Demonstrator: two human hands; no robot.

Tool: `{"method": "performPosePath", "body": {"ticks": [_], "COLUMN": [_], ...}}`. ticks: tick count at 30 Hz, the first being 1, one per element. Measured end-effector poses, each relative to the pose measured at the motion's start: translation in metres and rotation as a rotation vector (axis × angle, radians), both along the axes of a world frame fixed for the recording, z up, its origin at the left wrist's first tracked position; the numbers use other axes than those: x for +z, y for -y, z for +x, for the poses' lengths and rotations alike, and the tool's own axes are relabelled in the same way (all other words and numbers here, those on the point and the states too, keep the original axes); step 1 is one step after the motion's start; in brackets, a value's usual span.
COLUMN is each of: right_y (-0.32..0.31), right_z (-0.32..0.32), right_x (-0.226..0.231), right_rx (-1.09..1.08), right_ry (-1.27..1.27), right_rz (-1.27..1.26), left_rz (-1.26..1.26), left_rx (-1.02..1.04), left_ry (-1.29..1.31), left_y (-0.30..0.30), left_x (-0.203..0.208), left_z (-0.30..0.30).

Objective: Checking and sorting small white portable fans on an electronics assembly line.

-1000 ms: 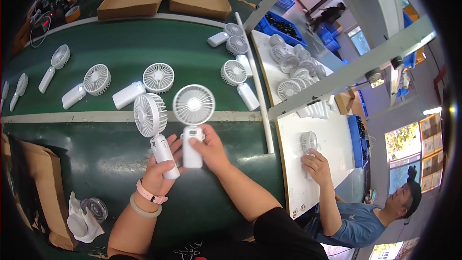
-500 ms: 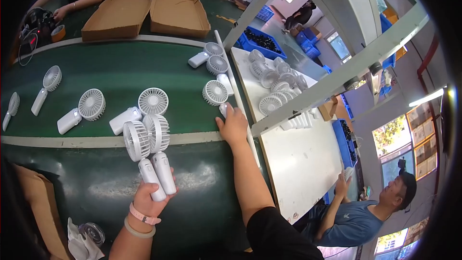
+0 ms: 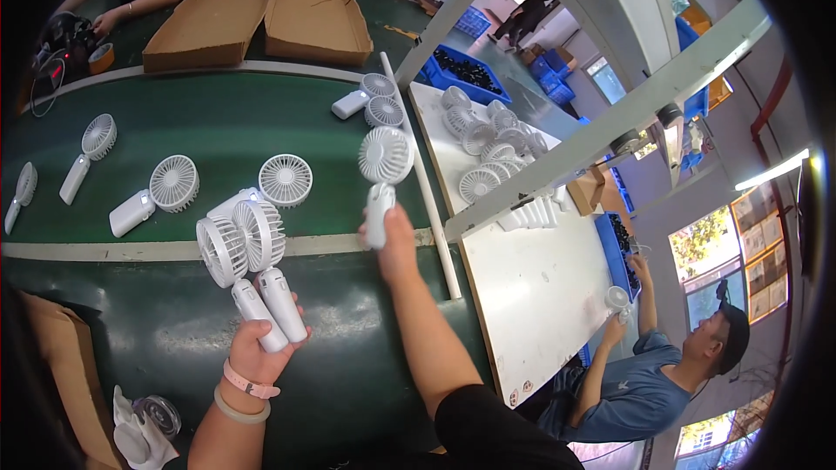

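My left hand (image 3: 260, 348) is closed round the handles of two white handheld fans, a left fan (image 3: 224, 250) and a right fan (image 3: 260, 234), their round heads side by side over the belt's near edge. In my closed right hand (image 3: 398, 248) another handheld fan (image 3: 386, 157) stands upright, lifted off the green belt (image 3: 313, 135). Just beyond the left-hand pair lies a fan (image 3: 285, 180) on the belt, its handle partly hidden. Further left on the belt are a fan (image 3: 174, 184), a second one (image 3: 99, 137) and, at the rim, a third (image 3: 27, 183).
A white rail (image 3: 427, 183) closes the belt's right end, with two fans (image 3: 383, 110) beside it. Beyond stands a white table (image 3: 531, 296) bearing several fans, where a co-worker (image 3: 640, 383) holds one. Open cardboard boxes (image 3: 318, 26) sit behind the belt. A grey frame post (image 3: 601, 126) slants across the right.
My right hand has lifted its fan off the belt's right end and drawn it nearer. My left hand with its two fans has shifted slightly left and down. The co-worker has reached into a blue bin.
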State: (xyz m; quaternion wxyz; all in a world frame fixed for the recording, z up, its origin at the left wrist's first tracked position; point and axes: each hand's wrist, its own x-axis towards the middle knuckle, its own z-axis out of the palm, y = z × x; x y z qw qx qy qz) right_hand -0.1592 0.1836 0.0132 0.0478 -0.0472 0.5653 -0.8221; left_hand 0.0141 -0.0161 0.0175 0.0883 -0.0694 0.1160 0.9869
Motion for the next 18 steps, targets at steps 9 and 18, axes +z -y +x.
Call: {"method": "performPosePath", "body": {"ticks": [9,18], "right_y": [0.040,0.038], "right_z": [0.090,0.087], "right_x": [0.015,0.016], "right_rx": [0.625,0.528], "right_ry": [0.324,0.307], "right_rz": [-0.535,-0.390], "left_rz": [0.011,0.043], "left_rx": [0.018,0.015], "left_ry": [0.009,0.068], "left_y": [0.001,0.004], "left_x": [0.002,0.004], "left_z": [0.003,0.006]}}
